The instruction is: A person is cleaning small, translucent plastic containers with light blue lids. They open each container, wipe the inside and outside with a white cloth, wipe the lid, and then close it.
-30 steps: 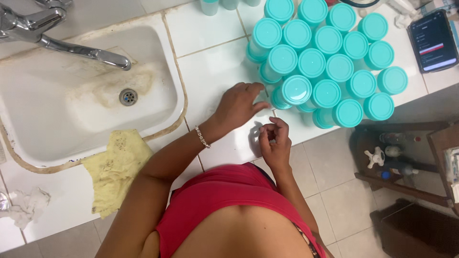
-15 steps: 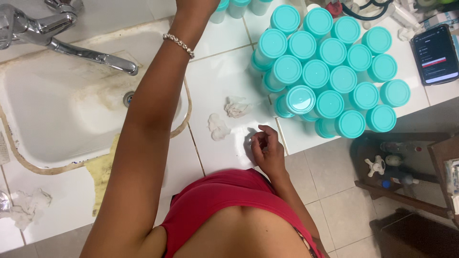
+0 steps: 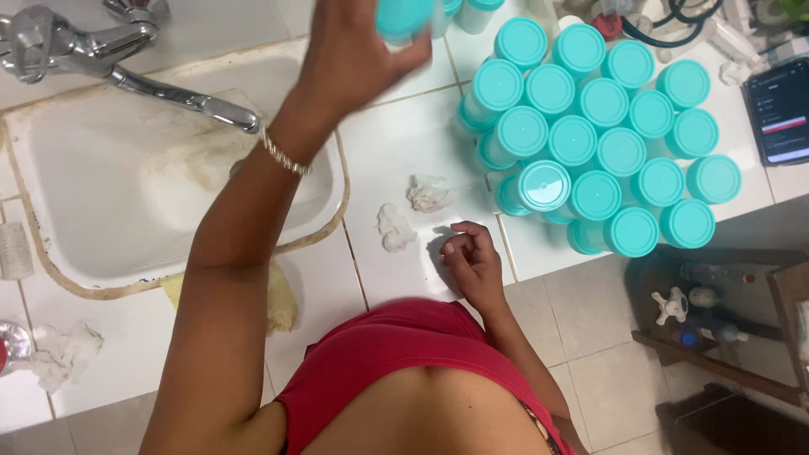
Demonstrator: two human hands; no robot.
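My left hand (image 3: 358, 50) is raised over the far side of the white tiled counter (image 3: 413, 126), closed around a teal-capped jar (image 3: 404, 17) near the top edge of the view. My right hand (image 3: 470, 261) rests on the counter's near edge with its fingers curled, holding nothing that I can see. Two crumpled white wads (image 3: 394, 226) (image 3: 428, 193) lie on the tile just beyond the right hand. To the right stands a tight cluster of several teal-capped jars (image 3: 594, 126).
A white sink (image 3: 101, 219) with a metal tap (image 3: 126, 59) fills the left. A yellow cloth (image 3: 281, 299) lies at the sink's near rim. A phone (image 3: 779, 109) lies at the far right. Crumpled tissue (image 3: 59, 354) sits at lower left. Below the counter, a low shelf holds small items (image 3: 699, 303).
My left hand left the spot beside the right hand, reached far across the counter and now lifts a teal-capped jar. Two white wads are left lying on the tile.
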